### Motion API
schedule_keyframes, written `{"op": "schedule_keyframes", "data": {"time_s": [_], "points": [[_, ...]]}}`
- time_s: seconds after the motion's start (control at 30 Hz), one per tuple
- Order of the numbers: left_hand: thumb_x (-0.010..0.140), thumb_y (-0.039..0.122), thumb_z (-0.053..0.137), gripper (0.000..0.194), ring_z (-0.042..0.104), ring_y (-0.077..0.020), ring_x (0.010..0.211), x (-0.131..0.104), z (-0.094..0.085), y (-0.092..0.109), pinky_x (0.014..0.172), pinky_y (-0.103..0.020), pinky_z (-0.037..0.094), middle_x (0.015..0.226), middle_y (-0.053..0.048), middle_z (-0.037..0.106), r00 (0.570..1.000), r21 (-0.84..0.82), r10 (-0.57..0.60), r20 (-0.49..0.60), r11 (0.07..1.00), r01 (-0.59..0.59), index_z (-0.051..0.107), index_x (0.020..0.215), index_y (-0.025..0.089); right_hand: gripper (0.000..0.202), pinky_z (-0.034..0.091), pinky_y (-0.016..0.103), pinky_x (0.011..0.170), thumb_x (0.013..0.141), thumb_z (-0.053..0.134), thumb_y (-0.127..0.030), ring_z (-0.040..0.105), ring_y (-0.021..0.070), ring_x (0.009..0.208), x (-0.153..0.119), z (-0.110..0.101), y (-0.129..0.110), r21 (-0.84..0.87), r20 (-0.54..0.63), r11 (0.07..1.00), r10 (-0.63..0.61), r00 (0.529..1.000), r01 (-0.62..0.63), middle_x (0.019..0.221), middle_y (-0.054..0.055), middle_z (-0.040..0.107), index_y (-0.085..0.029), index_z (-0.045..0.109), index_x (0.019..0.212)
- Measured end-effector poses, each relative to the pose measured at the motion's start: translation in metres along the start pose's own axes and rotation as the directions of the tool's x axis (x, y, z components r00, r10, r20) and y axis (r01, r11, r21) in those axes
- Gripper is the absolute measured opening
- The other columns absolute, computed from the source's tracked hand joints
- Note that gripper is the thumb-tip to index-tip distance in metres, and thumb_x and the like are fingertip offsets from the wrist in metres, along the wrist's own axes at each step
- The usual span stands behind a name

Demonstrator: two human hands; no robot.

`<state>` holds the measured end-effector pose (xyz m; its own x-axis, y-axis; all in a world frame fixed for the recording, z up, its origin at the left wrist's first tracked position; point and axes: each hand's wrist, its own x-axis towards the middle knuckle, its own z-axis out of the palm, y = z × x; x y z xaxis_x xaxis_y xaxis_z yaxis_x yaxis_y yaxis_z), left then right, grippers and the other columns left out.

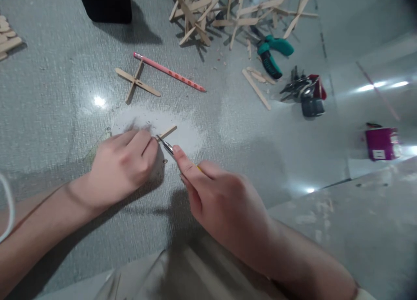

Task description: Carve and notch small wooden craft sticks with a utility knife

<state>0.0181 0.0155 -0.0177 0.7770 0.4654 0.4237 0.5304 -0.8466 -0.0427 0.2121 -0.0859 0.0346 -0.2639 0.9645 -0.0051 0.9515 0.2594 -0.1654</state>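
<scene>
My left hand is closed and holds a wooden craft stick down on a whitish worn patch of the table; one end pokes out past the fingers. In my right hand is a craft knife, its metal tip touching the stick close to my left fingers. The index finger lies along the knife, and a bit of yellow handle shows beneath it. Above my hands lie two crossed craft sticks and a pink pencil.
Assembled craft-stick pieces stand at the back, near green-handled pliers. Loose sticks and a pile of small metal tools lie at right. A black container stands at back left, more sticks at the left edge.
</scene>
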Motion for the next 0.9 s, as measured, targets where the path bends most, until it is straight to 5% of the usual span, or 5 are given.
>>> {"op": "schedule_keyframes", "data": {"time_s": [0.73, 0.9], "points": [[0.089, 0.005, 0.060, 0.027, 0.047, -0.0162, 0.058, -0.001, -0.002, 0.000, 0.048, -0.032, 0.032, 0.067, -0.003, 0.057, 1.000, 0.047, -0.002, 0.024, 0.999, 0.001, 0.056, 0.066, 0.018, 0.049, 0.042, 0.029, 0.047, 0.104, 0.036, -0.014, 0.054, 0.0145, 0.050, -0.017, 0.021, -0.009, -0.026, -0.080, 1.000, -0.011, 0.997, 0.009, 0.076, 0.003, 0.064, -0.005, 0.050, 0.150], [0.091, 0.009, 0.065, 0.031, 0.045, -0.0152, 0.057, 0.000, -0.005, 0.000, 0.048, -0.032, 0.030, 0.065, -0.002, 0.056, 1.000, 0.025, 0.012, -0.003, 1.000, -0.012, 0.055, 0.063, 0.018, 0.033, 0.050, 0.029, 0.048, 0.108, 0.037, -0.018, 0.069, 0.0167, 0.061, -0.022, 0.029, -0.008, -0.059, -0.168, 0.998, 0.012, 0.986, -0.022, 0.095, 0.016, 0.076, 0.003, 0.055, 0.127]]}}
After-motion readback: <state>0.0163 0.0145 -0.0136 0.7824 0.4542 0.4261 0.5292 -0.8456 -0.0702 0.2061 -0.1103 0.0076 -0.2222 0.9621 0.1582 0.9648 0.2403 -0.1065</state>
